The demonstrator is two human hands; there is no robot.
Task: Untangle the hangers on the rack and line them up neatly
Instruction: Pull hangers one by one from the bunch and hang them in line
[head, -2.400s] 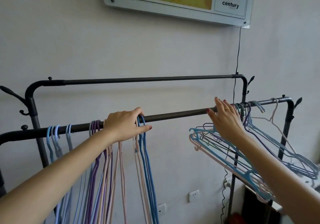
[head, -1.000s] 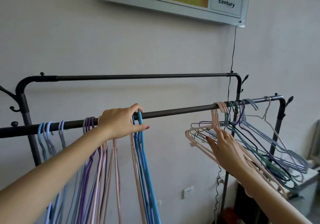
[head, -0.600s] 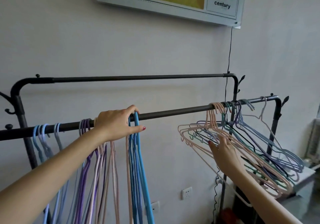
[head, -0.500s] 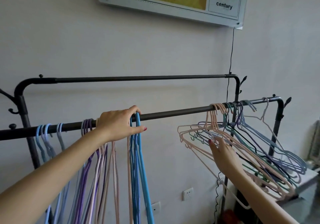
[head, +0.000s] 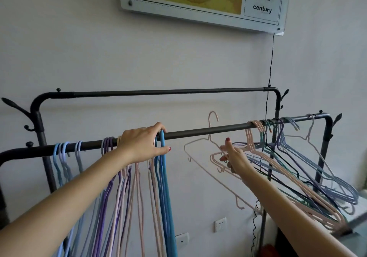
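Open stretch of front rail (head: 208, 130) between left hand (head: 143, 143) with the blue hangers (head: 162, 177) and the tangled hangers (head: 288, 167) at the right end; only a lifted pink hanger (head: 210, 137) crosses that gap. Left of the hand, hung hangers (head: 111, 187) crowd the rail. Back rail (head: 168, 92) bare. Right hand (head: 234, 157) sits at the tangle's edge.

A room in a home, by the look of it: a black double-rail clothes rack (head: 198, 132) hung with coloured hangers (head: 123, 187) fills the middle, wall sockets (head: 220, 224) sit at lower centre, and a framed panel (head: 202, 0) (lettered "century") hangs at the top.
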